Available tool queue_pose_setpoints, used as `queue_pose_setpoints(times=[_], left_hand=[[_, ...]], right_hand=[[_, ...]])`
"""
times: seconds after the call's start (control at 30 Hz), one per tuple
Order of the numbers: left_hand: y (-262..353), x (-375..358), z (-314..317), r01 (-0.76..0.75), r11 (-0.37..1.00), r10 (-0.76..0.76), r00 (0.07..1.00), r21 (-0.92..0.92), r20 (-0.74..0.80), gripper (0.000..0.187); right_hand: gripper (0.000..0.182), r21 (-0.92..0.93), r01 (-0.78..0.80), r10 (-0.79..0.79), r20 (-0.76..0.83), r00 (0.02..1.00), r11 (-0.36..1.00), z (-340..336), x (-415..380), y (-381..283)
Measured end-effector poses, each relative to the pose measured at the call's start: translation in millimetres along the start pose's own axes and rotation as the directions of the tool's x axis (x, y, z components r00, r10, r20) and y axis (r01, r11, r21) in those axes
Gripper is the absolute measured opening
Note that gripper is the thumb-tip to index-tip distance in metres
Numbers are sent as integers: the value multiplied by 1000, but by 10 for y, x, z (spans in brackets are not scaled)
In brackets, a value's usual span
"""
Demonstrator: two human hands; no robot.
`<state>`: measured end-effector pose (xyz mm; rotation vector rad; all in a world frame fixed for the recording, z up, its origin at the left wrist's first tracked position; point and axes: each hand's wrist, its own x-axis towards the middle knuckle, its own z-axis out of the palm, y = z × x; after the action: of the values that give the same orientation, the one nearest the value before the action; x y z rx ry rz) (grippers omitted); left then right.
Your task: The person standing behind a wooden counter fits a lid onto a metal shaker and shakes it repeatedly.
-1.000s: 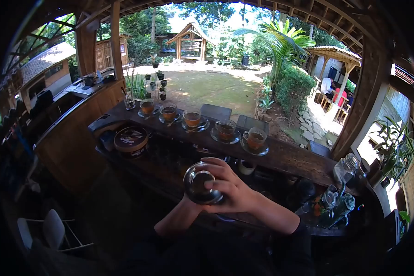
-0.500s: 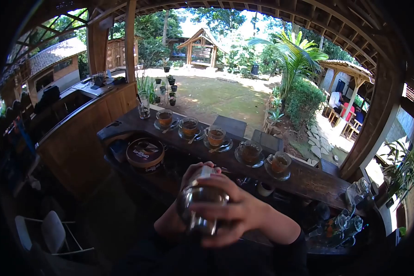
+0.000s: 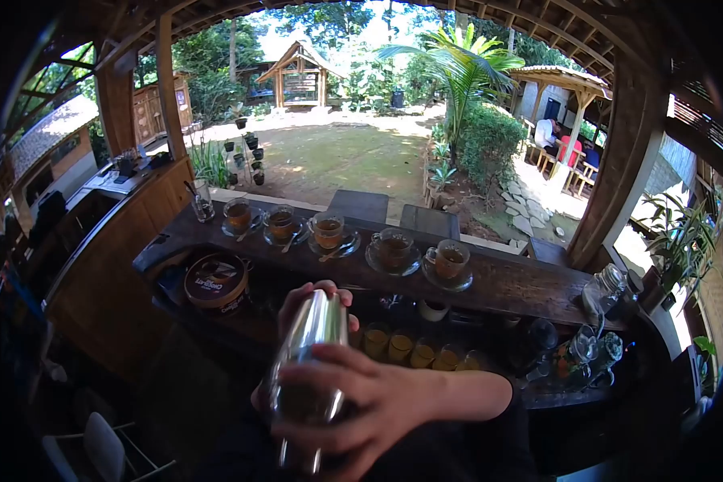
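A shiny metal cocktail shaker [image 3: 315, 321] is tilted in front of my body, its far end pointing up toward the counter. My left hand [image 3: 291, 309] is wrapped round the far end from behind, with fingertips showing over the top and at the side. Across the near end, my right hand [image 3: 353, 394] grips with its fingers curled round the metal, slightly blurred. Beyond the shaker, a row of glass cups of tea on saucers stands on the dark wooden counter [image 3: 522, 289], including a middle cup [image 3: 327, 231] and a right-hand cup [image 3: 448, 259].
Several glasses of yellowish drink [image 3: 400, 347] stand on the lower shelf. A round brown tub [image 3: 217, 281] sits at the left, with a tall glass [image 3: 203, 202] above it. Glass jars [image 3: 602, 289] and pitchers are at the right. A folding chair [image 3: 104, 446] stands lower left.
The shaker has swung from pointing end-on to a longer, tilted side view, moving left and down with both hands. The head view has shifted right and downward.
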<state>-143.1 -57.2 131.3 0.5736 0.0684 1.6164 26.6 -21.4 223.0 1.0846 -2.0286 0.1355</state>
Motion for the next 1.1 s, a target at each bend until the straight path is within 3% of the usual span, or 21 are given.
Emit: queue_pose_setpoints(times=[0.03,0.1,0.17,0.23,0.27,0.33,0.4,0.43,0.5,0.53,0.57,0.63,0.7,0.77,0.83,0.93,0.97,1.0,1.03,1.07,1.1], left_hand=[[-52,9,199,-123,990,111,983,71,147,37],[-141,51,360,-179,979,143,944,96,297,39],[-245,119,281,-61,998,59,978,2,199,39],[-540,99,213,-83,988,67,991,-129,-118,39],[-731,122,-334,-129,893,-5,956,-432,-295,39],[-1008,204,-611,-138,827,-4,968,-544,-252,39],[-1256,367,-673,-130,656,-6,984,-743,-177,38],[-1277,262,421,-161,982,144,976,-96,-164,31],[-1248,512,154,95,986,-49,951,-135,307,32],[-1316,531,164,26,997,0,933,-69,360,33],[-1447,506,299,-57,998,61,969,-26,240,33],[-1611,543,205,8,998,3,988,-67,157,33],[-1686,577,2,67,984,-91,985,-163,-147,30],[-1713,512,65,53,986,-72,990,-160,-118,31],[-1637,541,218,28,988,-31,999,-150,-21,34],[-1451,399,580,-201,975,175,955,90,239,36],[-1377,389,603,-215,967,176,952,136,250,34],[-1308,403,576,-147,986,135,981,83,139,34],[-1240,418,503,-87,996,86,996,25,28,35],[-1175,445,304,-1,1000,0,997,-14,-79,33],[-1309,305,252,-273,934,272,962,232,37,40]], right_hand=[[41,-17,59,-58,39,998,998,-45,31,-149],[39,-38,81,-81,10,997,996,-131,2,-216],[38,-57,102,-103,-16,995,993,-260,-106,-208],[44,107,-28,33,-46,998,994,-364,-394,46],[48,169,-143,157,-75,985,975,-362,-552,93],[56,246,-313,339,-72,938,917,-445,-760,86],[56,121,-210,209,22,978,970,-723,-737,-125],[56,22,-99,96,122,988,995,-849,-696,-271],[54,30,29,-32,95,995,999,-985,-631,-548],[51,19,30,-32,112,993,999,-1049,-661,-697],[48,6,34,-34,128,991,999,-1101,-705,-793],[51,42,9,-13,93,996,999,-1125,-881,-715],[53,75,-64,60,59,996,995,-1064,-1119,-502],[54,153,-212,220,-40,975,965,-1066,-1128,-428],[45,124,-12,14,-14,1000,992,-1187,-998,-485],[36,145,-26,12,94,996,989,-1177,-782,-799],[30,118,26,-30,29,999,993,-1091,-762,-770],[25,83,76,-72,-40,997,994,-1002,-752,-734],[29,253,-88,74,64,995,964,-998,-795,-602],[32,168,-65,64,9,998,984,-903,-834,-363],[35,80,-45,49,-41,998,996,-758,-899,-141]])
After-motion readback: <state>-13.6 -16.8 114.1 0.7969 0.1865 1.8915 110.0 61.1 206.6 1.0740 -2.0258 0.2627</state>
